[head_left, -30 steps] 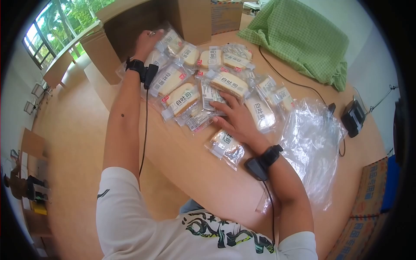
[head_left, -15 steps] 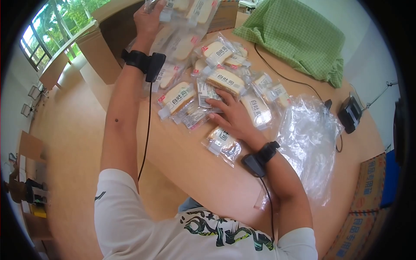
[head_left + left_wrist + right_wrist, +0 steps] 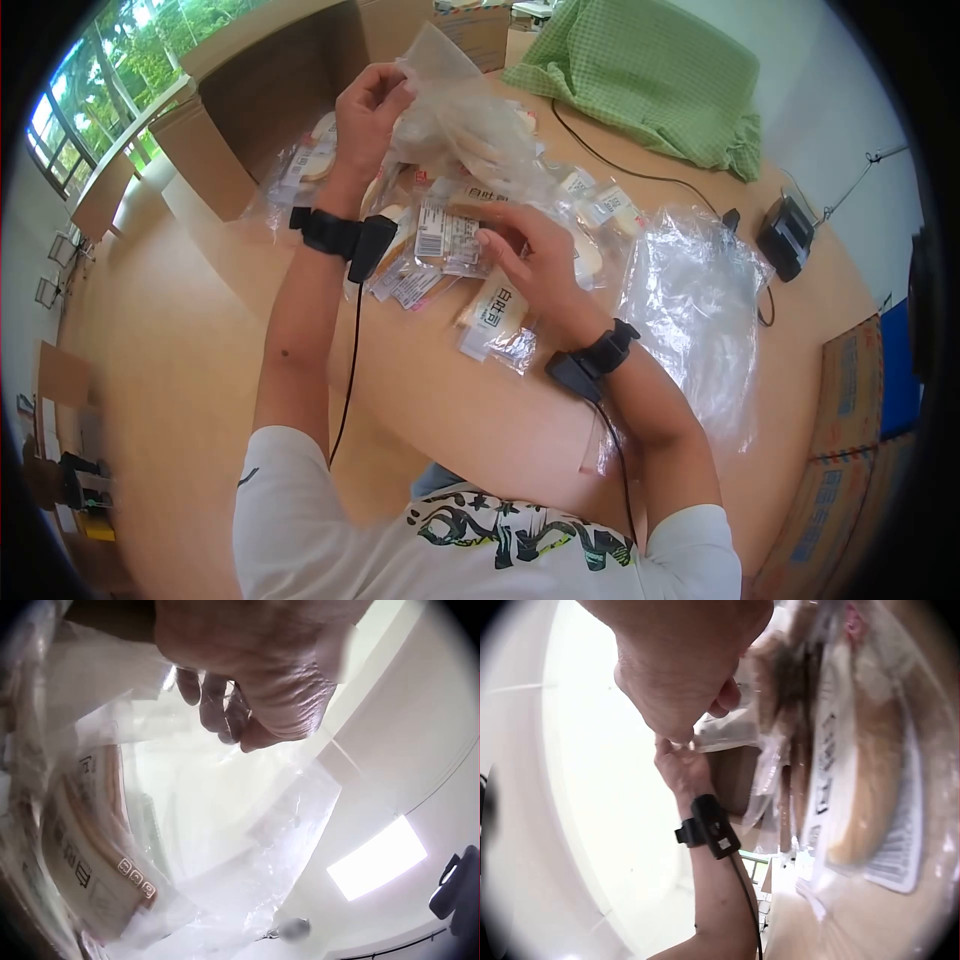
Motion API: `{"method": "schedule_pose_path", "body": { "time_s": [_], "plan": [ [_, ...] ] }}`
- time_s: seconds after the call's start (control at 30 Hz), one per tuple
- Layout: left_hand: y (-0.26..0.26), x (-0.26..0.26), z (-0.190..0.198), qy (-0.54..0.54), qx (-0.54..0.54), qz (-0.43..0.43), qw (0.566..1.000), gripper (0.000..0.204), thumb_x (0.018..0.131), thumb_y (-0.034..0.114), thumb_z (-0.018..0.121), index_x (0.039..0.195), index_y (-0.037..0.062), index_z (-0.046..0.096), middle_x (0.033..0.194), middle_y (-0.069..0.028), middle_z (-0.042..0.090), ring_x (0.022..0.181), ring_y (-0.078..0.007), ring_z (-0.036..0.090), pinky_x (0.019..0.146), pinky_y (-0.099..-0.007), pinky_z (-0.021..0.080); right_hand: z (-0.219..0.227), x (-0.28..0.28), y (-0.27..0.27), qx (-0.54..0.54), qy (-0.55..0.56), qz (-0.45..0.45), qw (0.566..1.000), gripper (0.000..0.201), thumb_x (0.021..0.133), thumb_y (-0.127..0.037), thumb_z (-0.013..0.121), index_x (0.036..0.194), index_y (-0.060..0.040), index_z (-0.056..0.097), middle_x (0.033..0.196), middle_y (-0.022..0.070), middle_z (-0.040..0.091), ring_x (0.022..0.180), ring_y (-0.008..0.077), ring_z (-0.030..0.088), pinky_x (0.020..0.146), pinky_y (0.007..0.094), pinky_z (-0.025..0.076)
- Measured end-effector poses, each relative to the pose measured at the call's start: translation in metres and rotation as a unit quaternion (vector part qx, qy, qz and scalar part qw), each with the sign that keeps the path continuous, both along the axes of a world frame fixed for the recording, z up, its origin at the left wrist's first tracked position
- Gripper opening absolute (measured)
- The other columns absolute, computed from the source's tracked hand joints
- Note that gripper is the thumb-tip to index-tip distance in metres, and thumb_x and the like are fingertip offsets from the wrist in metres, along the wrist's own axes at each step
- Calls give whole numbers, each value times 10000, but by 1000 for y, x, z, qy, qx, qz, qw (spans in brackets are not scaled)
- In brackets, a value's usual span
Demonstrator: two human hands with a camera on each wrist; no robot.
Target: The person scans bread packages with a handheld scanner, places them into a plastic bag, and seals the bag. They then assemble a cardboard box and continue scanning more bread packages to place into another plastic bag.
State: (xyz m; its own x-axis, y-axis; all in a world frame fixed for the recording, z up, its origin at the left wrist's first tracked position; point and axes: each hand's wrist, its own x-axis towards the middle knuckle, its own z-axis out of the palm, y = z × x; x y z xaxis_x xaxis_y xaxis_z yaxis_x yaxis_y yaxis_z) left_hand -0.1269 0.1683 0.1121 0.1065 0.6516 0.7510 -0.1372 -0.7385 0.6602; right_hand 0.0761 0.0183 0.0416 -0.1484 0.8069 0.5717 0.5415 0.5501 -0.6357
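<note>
Thumb and fingers of my left hand (image 3: pixel 370 120) pinch the edge of a translucent plastic bag (image 3: pixel 435 65), raised above the pile. The bag's lower part lies over wrapped bread slices (image 3: pixel 490 310); whether any are inside it, I cannot tell. In the left wrist view, a bread packet (image 3: pixel 82 862) shows beside the film. My right hand (image 3: pixel 540 255) is over the pile, fingers bent loosely with a gap between thumb and index finger, beside a packet with a barcode label (image 3: pixel 435 235). Its fingertips are partly hidden in the right wrist view.
An open cardboard box (image 3: pixel 215 150) stands at the back left. A green checked cloth (image 3: pixel 640 85) covers something at the back. Clear plastic bags (image 3: pixel 690 320) lie on the right, with a black device (image 3: pixel 787 235) and a cable beyond. More cartons (image 3: pixel 850 390) stand at the right.
My left hand rose from beside the box with bagged packets and is now lower, holding the film upright over the pile. My right hand's fingers have lifted slightly and bent more.
</note>
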Motion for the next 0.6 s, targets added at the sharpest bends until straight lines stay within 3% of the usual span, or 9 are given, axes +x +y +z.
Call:
{"method": "schedule_pose_path", "body": {
  "time_s": [0.07,0.1,0.2,0.23,0.3,0.37,0.47,0.53,0.6],
  "plan": [
    [-3,1,-5,-48,0,3,999,126,887,44,623,1008,10,625,915,-1,644,817,-61,575,753,-221,467,22,0,-10,67,32,-25,997,534,766,-232,784,1241,-112,573,806,84,617,706,208,625,648,357,486],
    [-4,3,-6,-64,-2,-9,998,126,880,50,640,999,10,627,904,5,640,813,-60,572,749,-217,465,34,-1,-10,174,7,-90,981,514,764,-236,785,1221,-109,588,805,80,616,714,207,625,658,359,486],
    [-11,13,-7,-85,-2,-36,996,140,867,61,673,990,11,632,885,14,636,812,-55,567,741,-210,459,58,-2,11,380,-76,-231,892,453,765,-259,783,1159,-94,633,813,82,624,746,215,630,692,365,487],
    [-9,14,-8,-72,4,-42,997,147,866,59,673,999,12,634,889,12,638,821,-53,569,741,-209,458,59,4,21,382,-110,-252,882,433,769,-273,779,1137,-85,648,823,92,635,763,223,634,705,366,486],
    [-10,9,-5,-42,5,-52,998,172,881,91,659,1030,9,629,908,-3,643,846,-66,576,766,-224,462,57,21,41,275,-93,-215,932,410,785,-310,757,1104,-68,670,850,119,656,790,241,639,724,366,486],
    [-16,1,5,-11,-10,-61,998,226,914,161,630,1073,1,618,938,-30,650,876,-95,586,817,-257,473,53,43,60,37,9,-91,995,411,810,-357,723,1081,-51,683,882,153,676,809,262,640,734,362,487],
    [29,-36,-11,-104,-62,-5,993,290,937,242,602,1092,-1,627,966,-54,660,907,-126,600,847,-269,469,88,61,92,20,-5,-57,998,394,850,-398,663,991,-33,707,914,171,690,788,268,645,724,360,490],
    [67,-67,-39,-64,-99,150,982,332,932,291,599,1092,2,634,995,-74,660,920,-140,603,859,-275,468,121,57,103,124,-41,-149,980,377,874,-381,637,960,-21,706,893,165,687,745,238,654,702,356,496],
    [87,-94,-70,24,-111,274,955,384,915,343,599,1104,12,637,1028,-102,659,954,-186,606,876,-305,464,169,53,95,69,-125,-161,977,427,921,-286,606,1214,24,600,1099,102,670,986,155,605,905,278,450]
  ]
}}
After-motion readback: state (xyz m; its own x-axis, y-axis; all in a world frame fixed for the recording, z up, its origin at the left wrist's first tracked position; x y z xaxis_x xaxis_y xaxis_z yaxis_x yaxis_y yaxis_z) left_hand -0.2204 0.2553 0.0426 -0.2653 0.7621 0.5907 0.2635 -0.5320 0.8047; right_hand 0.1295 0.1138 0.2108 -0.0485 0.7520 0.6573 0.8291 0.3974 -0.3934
